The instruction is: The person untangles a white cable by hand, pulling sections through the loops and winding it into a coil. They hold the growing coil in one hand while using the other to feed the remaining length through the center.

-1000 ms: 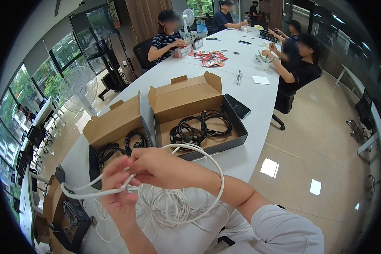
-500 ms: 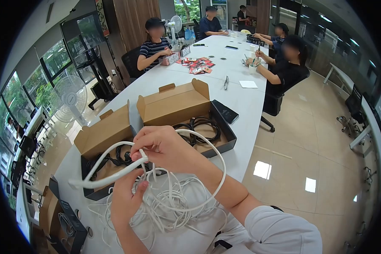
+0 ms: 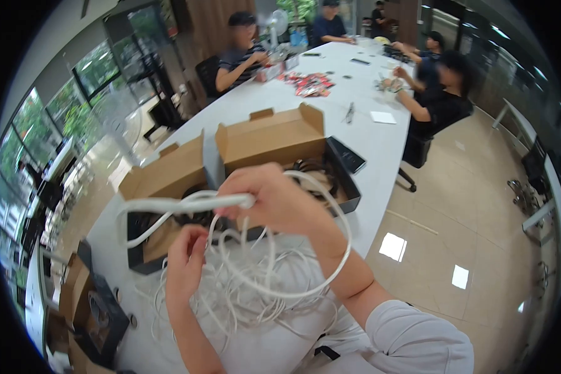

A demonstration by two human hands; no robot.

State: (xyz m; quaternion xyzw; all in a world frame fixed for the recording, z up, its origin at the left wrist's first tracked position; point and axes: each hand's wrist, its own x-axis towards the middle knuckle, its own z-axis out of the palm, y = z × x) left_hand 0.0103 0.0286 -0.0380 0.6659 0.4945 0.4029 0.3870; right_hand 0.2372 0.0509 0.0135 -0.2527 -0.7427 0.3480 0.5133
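White, round, plastic-coated cable (image 3: 218,202) is in the right hand (image 3: 262,194), whose fingers are clamped on one thick bundle of it, raised above the table. From this hand one wide loop hangs down by the right forearm; I cannot tell if it goes around the arm or only in front. The left hand (image 3: 188,252) is lower, just beside the hanging strands, with thumb and fingers close to each other; whether a strand is between them, I cannot tell. Below both hands lies one loose heap of thin white cable (image 3: 255,305), and its turns are too tangled for counting.

Behind the hands stand two open brown cardboard boxes with dark outer walls, one left (image 3: 168,174) and one right (image 3: 271,138), each with black cable inside, partly hidden. A third open box (image 3: 115,336) of the same colours is at the lower left, with one blurred grey coil (image 3: 98,310). One flat black rectangular object (image 3: 346,154) lies beside the right box. Farther along the long white table (image 3: 243,103) are one white sheet (image 3: 383,117) and one pile of red packets (image 3: 311,85). Five other persons are farther away.
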